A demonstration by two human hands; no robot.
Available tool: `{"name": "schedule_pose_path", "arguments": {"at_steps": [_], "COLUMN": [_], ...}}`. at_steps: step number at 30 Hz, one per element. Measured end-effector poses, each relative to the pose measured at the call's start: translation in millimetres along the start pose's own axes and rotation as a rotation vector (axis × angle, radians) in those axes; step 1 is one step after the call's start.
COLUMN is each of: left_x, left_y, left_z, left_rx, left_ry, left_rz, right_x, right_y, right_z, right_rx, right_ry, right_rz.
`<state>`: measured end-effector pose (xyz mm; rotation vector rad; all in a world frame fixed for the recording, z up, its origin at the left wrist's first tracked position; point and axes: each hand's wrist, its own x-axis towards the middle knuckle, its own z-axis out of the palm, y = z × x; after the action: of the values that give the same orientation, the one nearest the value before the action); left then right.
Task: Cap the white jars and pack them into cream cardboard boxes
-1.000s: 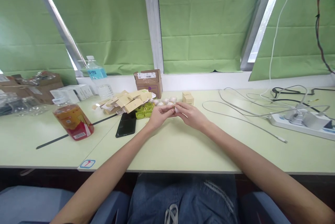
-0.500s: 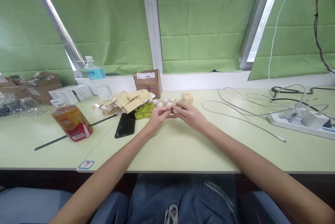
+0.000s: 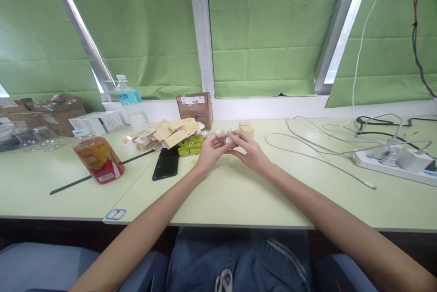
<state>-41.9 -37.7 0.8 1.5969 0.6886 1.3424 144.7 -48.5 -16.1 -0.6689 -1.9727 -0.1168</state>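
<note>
Both hands meet just above the counter (image 3: pixel 239 196), left hand (image 3: pixel 209 152) and right hand (image 3: pixel 251 152) pinching one small whitish piece (image 3: pixel 229 139) between their fingertips, too tiny to identify, though it looks light, rigid and best gripped by its edges.

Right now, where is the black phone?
Head view: the phone lies flat on the table, just left of the left hand, on the near side of the green pieces.
</note>
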Motion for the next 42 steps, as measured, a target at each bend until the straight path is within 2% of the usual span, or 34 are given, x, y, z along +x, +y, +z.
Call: {"name": "schedule_pose_path", "arguments": {"at_steps": [10, 18, 26, 35, 39, 42], "left_x": [0, -3, 3, -1, 6, 11], "left_y": [-5, -2, -5, -6, -9, -11], "left_z": [-1.2, 4.6, 0.8, 5.1, 0.6, -6.4], "left_rx": [0.013, -0.017, -0.003, 0.040, 0.048, 0.088], "left_ry": [-0.046, -0.007, 0.020, -0.048, 0.042, 0.160], "left_rz": [0.010, 0.004, 0.039, 0.019, 0.084, 0.117], "right_x": [-2, -4, -5, -6, -4, -6], "right_y": [11, 15, 12, 16, 15, 16], "right_z": [-2, -3, 0, -5, -7, -6], "right_rx": [0.198, 0.171, 0.150, 0.132, 0.050, 0.003], "right_ry": [-0.002, -0.037, -0.062, -0.080, -0.107, -0.124], "right_rz": [0.050, 0.027, 0.023, 0.076, 0.116, 0.230]}}
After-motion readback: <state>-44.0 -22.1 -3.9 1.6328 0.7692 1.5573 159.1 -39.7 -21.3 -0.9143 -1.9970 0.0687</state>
